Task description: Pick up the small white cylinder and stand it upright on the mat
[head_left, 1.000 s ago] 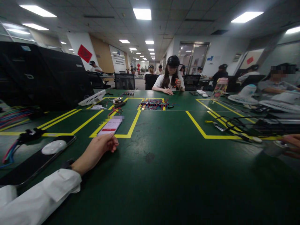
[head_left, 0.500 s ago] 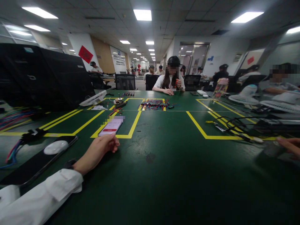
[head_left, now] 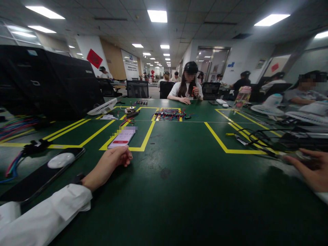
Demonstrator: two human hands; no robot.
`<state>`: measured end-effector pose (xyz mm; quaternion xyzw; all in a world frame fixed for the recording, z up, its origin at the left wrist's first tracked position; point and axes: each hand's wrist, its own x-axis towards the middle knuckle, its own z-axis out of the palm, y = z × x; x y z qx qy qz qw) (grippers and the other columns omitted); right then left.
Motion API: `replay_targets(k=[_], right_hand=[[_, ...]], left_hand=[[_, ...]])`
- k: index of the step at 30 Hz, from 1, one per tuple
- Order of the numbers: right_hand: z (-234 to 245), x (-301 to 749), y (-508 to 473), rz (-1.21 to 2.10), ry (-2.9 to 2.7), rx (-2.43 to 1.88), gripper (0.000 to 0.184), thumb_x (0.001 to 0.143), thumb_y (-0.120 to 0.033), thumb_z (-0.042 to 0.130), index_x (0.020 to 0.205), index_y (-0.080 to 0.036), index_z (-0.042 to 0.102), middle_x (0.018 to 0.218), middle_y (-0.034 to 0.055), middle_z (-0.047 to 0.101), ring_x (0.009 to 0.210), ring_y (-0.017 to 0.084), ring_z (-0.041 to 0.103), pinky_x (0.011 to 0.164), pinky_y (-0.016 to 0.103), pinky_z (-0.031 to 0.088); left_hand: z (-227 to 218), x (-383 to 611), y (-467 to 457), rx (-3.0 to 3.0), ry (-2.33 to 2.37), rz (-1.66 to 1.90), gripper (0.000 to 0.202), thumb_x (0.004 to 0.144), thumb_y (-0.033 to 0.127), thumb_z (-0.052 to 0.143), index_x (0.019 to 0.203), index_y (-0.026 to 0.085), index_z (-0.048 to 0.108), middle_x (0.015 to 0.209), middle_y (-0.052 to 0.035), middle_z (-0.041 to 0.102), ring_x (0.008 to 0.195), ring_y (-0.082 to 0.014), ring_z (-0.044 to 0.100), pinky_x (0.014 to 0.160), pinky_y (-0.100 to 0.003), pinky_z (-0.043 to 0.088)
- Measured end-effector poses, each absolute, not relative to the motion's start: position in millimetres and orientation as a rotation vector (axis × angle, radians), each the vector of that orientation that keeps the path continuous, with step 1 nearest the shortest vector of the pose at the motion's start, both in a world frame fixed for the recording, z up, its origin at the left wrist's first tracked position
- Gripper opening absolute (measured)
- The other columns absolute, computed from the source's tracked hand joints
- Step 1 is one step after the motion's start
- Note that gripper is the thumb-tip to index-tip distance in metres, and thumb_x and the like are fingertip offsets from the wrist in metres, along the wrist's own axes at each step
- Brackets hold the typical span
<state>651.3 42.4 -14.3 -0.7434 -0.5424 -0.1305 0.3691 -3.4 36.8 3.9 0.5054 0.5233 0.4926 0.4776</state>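
Left hand [head_left: 110, 167] lower left: half curled, empty, resting on green bench [head_left: 179, 191] just below lit white-screened smartphone [head_left: 121, 139] at centre left. Right hand [head_left: 309, 167] at right edge: fingers stretched out near black cables [head_left: 256, 138]; can't tell whether it grips anything.
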Motion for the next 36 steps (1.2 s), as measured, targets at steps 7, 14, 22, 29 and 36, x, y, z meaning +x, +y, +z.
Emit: replay_targets(k=[7,14,22,29,36], right_hand=[[-7.3,484.5,42.8,-0.114,-1.954,-1.175,0.047,0.081,-0.049,0.064,0.112,-0.015,0.053,0.107,0.0114,0.054,0.082,0.015,0.056,0.069,0.028,0.049],[-6.2,350.7,26.9,0.405,-2.172,-0.788,0.041,0.078,-0.035,0.07,0.109,-0.018,0.05,0.097,0.0035,0.053,0.068,0.005,0.048,0.058,0.017,0.042],[-6.7,346.4,37.9,1.239,-2.042,-0.982,0.067,0.064,-0.036,0.08,0.115,-0.014,0.042,0.092,0.0043,0.055,0.072,0.009,0.052,0.059,0.018,0.044],[-5.0,354.3,51.8,1.534,-2.022,-0.931,0.062,0.064,-0.04,0.08,0.107,-0.011,0.046,0.094,0.007,0.058,0.074,0.01,0.056,0.059,0.018,0.044],[-5.6,349.2,44.1,1.372,-2.027,-0.948,0.054,0.065,-0.037,0.078,0.101,-0.011,0.047,0.077,0.0006,0.054,0.061,0.006,0.049,0.051,0.015,0.036]], left_hand=[[5.2,-2.4,35.1,1.299,1.301,1.184,0.033,0.086,0.042,0.053,0.071,0.016,0.067,0.069,-0.0038,0.066,0.061,-0.0175,0.058,0.056,-0.03,0.045],[9.5,0.4,30.4,1.413,1.341,1.142,0.034,0.087,0.043,0.05,0.071,0.018,0.067,0.069,-0.0024,0.064,0.062,-0.0175,0.058,0.057,-0.03,0.045],[20.2,18.1,22.6,1.624,1.381,0.996,0.021,0.083,0.04,0.059,0.081,0.022,0.068,0.073,0.0007,0.063,0.067,-0.0178,0.057,0.062,-0.03,0.043],[21.7,97.3,10.2,1.9,1.122,0.837,0.046,0.081,0.036,0.062,0.125,0.029,0.051,0.113,-0.0054,0.063,0.092,-0.0217,0.06,0.081,-0.038,0.044],[28.5,150.3,21.8,2.062,0.901,1.039,0.016,0.084,0.032,0.06,0.096,0.025,0.068,0.099,-0.0072,0.064,0.095,-0.0238,0.059,0.084,-0.04,0.045]])
